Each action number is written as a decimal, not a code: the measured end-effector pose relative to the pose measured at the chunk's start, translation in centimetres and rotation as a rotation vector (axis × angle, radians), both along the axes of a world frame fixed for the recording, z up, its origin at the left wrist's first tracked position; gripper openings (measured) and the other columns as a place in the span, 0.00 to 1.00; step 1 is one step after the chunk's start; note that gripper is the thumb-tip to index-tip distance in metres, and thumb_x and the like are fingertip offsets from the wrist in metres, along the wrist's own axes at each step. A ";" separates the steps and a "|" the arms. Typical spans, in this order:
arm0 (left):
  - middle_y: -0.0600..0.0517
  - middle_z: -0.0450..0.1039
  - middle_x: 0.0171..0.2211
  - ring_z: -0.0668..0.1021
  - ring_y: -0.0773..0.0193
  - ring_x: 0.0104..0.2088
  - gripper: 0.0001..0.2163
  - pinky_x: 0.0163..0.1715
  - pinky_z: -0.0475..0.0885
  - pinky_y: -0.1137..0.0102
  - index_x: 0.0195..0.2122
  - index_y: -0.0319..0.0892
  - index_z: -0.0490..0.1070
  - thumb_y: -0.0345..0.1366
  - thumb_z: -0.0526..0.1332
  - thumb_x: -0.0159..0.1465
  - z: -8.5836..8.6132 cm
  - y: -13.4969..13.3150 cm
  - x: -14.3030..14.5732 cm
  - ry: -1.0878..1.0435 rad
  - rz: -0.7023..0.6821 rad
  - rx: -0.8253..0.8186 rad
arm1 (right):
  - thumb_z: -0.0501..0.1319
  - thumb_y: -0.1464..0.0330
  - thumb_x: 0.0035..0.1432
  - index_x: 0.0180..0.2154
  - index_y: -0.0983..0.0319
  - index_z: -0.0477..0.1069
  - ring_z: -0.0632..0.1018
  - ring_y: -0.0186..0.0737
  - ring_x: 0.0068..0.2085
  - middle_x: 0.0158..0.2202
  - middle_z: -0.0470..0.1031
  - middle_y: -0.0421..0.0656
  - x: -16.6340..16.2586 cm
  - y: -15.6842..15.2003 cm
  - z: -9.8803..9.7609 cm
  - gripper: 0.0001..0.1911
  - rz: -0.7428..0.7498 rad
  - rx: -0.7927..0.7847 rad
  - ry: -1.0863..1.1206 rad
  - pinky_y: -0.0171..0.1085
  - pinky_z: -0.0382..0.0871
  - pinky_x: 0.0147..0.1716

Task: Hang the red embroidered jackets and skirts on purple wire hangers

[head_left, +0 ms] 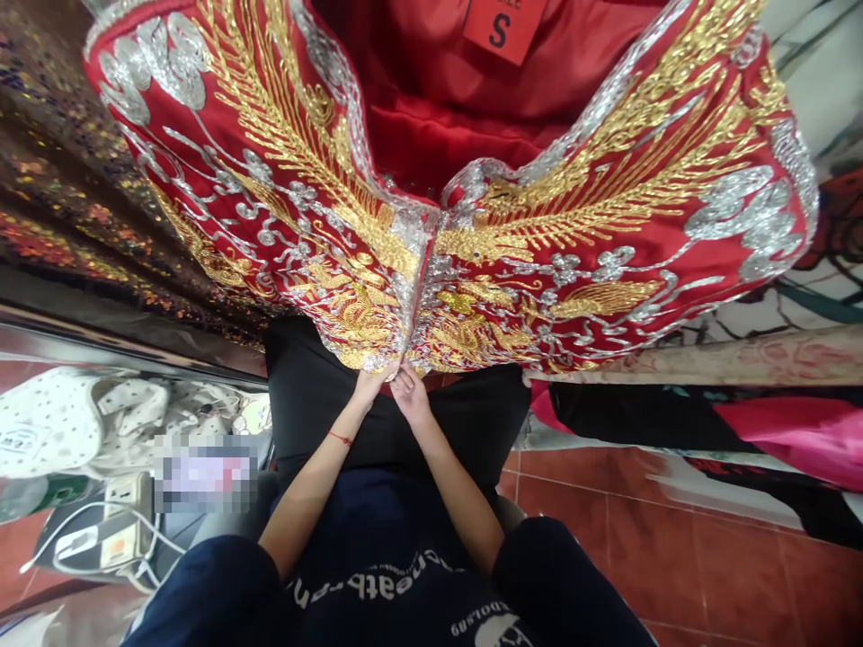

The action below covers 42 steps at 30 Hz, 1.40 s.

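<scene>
A red jacket [593, 193], heavily embroidered in gold and silver, spreads across the upper part of the head view, its front towards me. Inside its neck opening shows red lining with a red size label [504, 27] marked S. My left hand [376, 384] is closed on the jacket's lower front edge, just left of the centre seam. Close beside it, my right hand [410, 395] pinches the same edge with curled fingers. The fingertips meet at the bottom of the front join, and what lies between them is partly hidden. Both hands are above my black-clad lap [310, 404].
Brown sequined fabric [74, 207] stands at the left. Below it are a dotted white cloth [54, 418], a power strip [125, 512] with white cables and a green bottle [50, 492]. Black and pink cloth [796, 431] hangs at the right over red floor tiles [647, 548].
</scene>
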State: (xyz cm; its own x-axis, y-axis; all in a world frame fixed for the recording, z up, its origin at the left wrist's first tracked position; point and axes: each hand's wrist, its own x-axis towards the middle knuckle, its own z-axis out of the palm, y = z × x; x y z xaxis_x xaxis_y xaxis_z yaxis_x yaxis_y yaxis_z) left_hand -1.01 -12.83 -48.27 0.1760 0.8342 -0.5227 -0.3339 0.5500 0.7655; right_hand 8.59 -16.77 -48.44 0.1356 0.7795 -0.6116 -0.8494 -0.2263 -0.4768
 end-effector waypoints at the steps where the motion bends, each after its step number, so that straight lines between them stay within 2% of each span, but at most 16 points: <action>1: 0.47 0.82 0.42 0.81 0.60 0.44 0.23 0.54 0.71 0.64 0.42 0.37 0.79 0.35 0.79 0.45 0.1 0.0 0.1 0.006 0.003 0.004 | 0.60 0.68 0.65 0.21 0.59 0.55 0.48 0.28 0.16 0.14 0.41 0.28 0.0 0.0 0.2 0.22 0.000 0.006 0.002 0.29 0.55 0.19; 6: 0.48 0.82 0.43 0.81 0.60 0.45 0.23 0.54 0.72 0.64 0.43 0.38 0.79 0.33 0.79 0.45 0.6 0.4 -0.1 0.011 0.000 0.011 | 0.61 0.66 0.63 0.22 0.58 0.56 0.49 0.30 0.17 0.15 0.42 0.29 0.2 -0.3 1.0 0.20 0.020 0.035 0.006 0.32 0.57 0.21; 9: 0.48 0.82 0.38 0.82 0.58 0.41 0.21 0.50 0.74 0.63 0.40 0.37 0.80 0.33 0.79 0.44 0.5 0.7 -0.7 -0.013 -0.033 -0.007 | 0.61 0.61 0.62 0.22 0.57 0.55 0.56 0.30 0.19 0.18 0.52 0.31 0.3 -0.6 1.9 0.20 0.071 0.053 0.007 0.33 0.61 0.23; 11: 0.48 0.82 0.36 0.82 0.57 0.41 0.20 0.49 0.75 0.63 0.39 0.36 0.80 0.33 0.78 0.45 0.3 0.8 -1.0 -0.034 -0.043 -0.023 | 0.60 0.59 0.61 0.24 0.57 0.58 0.61 0.31 0.22 0.21 0.60 0.34 0.4 -1.0 2.6 0.17 0.129 0.051 0.005 0.34 0.62 0.24; 14: 0.47 0.82 0.40 0.82 0.59 0.42 0.21 0.51 0.74 0.64 0.42 0.37 0.80 0.34 0.78 0.46 0.0 0.9 -1.1 -0.067 -0.020 -0.036 | 0.61 0.58 0.58 0.29 0.59 0.67 0.64 0.31 0.22 0.23 0.67 0.37 0.2 -2.0 3.5 0.12 0.228 0.026 -0.023 0.34 0.60 0.22; 19: 0.47 0.82 0.44 0.82 0.61 0.43 0.24 0.52 0.73 0.66 0.45 0.38 0.79 0.35 0.78 0.46 0.4 0.8 -0.8 -0.149 -0.023 -0.062 | 0.65 0.56 0.53 0.37 0.60 0.72 0.70 0.34 0.23 0.25 0.76 0.40 -0.3 -2.8 3.8 0.15 0.287 -0.008 -0.199 0.35 0.61 0.23; 24: 0.45 0.82 0.42 0.82 0.59 0.41 0.23 0.50 0.73 0.64 0.43 0.36 0.79 0.34 0.78 0.46 1.0 0.7 -1.0 -0.178 -0.074 -0.084 | 0.66 0.58 0.52 0.38 0.60 0.75 0.73 0.33 0.24 0.22 0.76 0.38 0.0 -2.5 3.6 0.15 0.261 0.005 -0.475 0.33 0.61 0.25; 31: 0.47 0.82 0.37 0.81 0.59 0.38 0.21 0.47 0.72 0.63 0.39 0.35 0.80 0.29 0.76 0.41 0.5 0.6 -0.9 -0.181 -0.092 -0.104 | 0.67 0.54 0.54 0.33 0.59 0.76 0.77 0.37 0.29 0.25 0.78 0.39 1.4 -2.8 5.1 0.15 0.257 0.014 -0.849 0.35 0.71 0.32; 38: 0.48 0.81 0.32 0.79 0.62 0.34 0.18 0.43 0.72 0.65 0.35 0.34 0.79 0.29 0.75 0.41 0.3 0.7 -1.0 -0.156 -0.101 -0.099 | 0.65 0.50 0.53 0.34 0.60 0.75 0.81 0.41 0.29 0.27 0.81 0.43 1.6 -1.7 4.7 0.20 0.323 0.021 -0.951 0.37 0.75 0.28; 42: 0.47 0.82 0.36 0.80 0.60 0.37 0.21 0.47 0.72 0.63 0.39 0.35 0.79 0.31 0.76 0.41 0.5 0.7 -1.0 -0.163 -0.106 -0.098 | 0.63 0.50 0.54 0.32 0.59 0.72 0.80 0.40 0.28 0.27 0.79 0.42 1.4 -1.6 4.9 0.18 0.320 0.035 -1.001 0.37 0.74 0.29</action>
State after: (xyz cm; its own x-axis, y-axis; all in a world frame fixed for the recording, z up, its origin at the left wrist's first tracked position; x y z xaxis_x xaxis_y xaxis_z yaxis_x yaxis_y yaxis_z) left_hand -2.02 -12.12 -47.74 0.3489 0.7528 -0.5581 -0.3852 0.6581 0.6469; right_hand 10.00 -18.40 -43.52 0.3509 0.8835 -0.3103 0.0330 -0.3429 -0.9388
